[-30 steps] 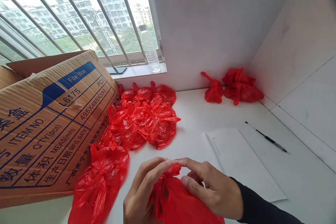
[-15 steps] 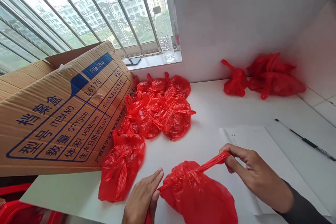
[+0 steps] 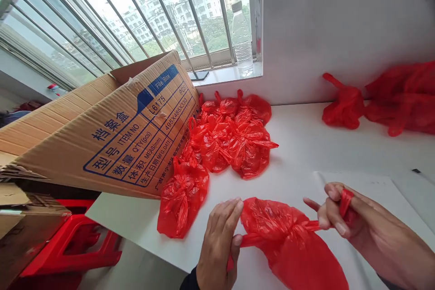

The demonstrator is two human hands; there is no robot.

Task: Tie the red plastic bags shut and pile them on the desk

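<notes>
Drawn further apart since half a second ago: both handle strips of the red bag (image 3: 288, 240), now stretched taut left and right.

Left hand (image 3: 219, 244): closes thumb and fingers on the left strip, low against the bag's side. Right hand (image 3: 360, 231): grips the right strip, looped around one finger (image 3: 345, 199). Both grips narrow and full.

Position of bag: flat on the white table (image 3: 299, 154), between the two hands, close to the near edge.

Counted:
- one tied bag (image 3: 181, 199) lying alone, just left of the left hand, touching the cardboard box (image 3: 112, 131);
- one cluster (image 3: 234, 131) of at least six tied bags behind it, packed together; exact number unclear;
- one single bag (image 3: 343, 108) at the back wall, and one red heap (image 3: 404, 95) beside it, not countable;
- one box, tipped on its side;
- one bottle (image 3: 242, 41) and one phone (image 3: 200, 74) on the sill;
- one sheet of paper (image 3: 374, 183) under the right hand.

Edges: left wrist overhangs the near table edge; red stool (image 3: 68, 244) below, off the left corner.

Open room: bare tabletop between cluster, back-wall bags and paper.
</notes>
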